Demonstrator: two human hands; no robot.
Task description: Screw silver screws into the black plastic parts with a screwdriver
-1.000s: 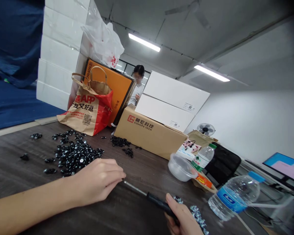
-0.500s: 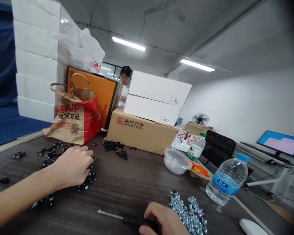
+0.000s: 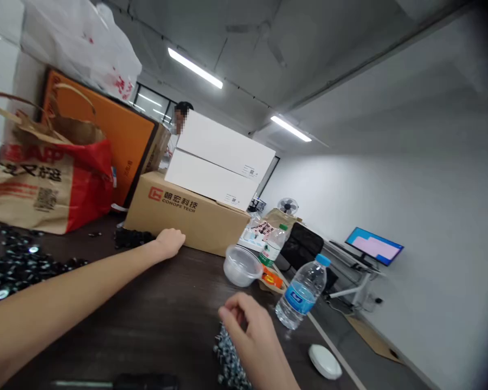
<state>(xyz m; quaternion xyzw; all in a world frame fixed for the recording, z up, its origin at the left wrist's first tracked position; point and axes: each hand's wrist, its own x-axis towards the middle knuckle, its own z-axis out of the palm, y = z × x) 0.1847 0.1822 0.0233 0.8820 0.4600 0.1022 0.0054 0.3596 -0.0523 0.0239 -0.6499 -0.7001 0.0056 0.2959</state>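
My left hand (image 3: pixel 169 242) reaches to the front of the cardboard box (image 3: pixel 203 227), beside a pile of small black parts (image 3: pixel 132 237). Its fingers curl down, and whatever they hold is hidden. Over a heap of silver screws (image 3: pixel 231 357), my right hand (image 3: pixel 250 330) has its thumb and fingers drawn together. I cannot make out anything between them. A screwdriver (image 3: pixel 144 381) with a black handle lies on the table at the bottom edge, apart from both hands. Many black parts with shiny centres (image 3: pixel 20 260) are spread at the left, partly behind my left forearm.
A clear plastic tub (image 3: pixel 241 268), a green-capped bottle (image 3: pixel 273 246) and a blue-capped water bottle (image 3: pixel 303 292) stand on the right. A white oval object (image 3: pixel 324 362) lies near the table edge. Behind are a paper bag (image 3: pixel 44 179), white boxes (image 3: pixel 223 162) and a person (image 3: pixel 181 116).
My right hand has let go of the screwdriver and moved over the screws. My left hand has gone from the scattered black parts to the pile by the box. The view has turned right.
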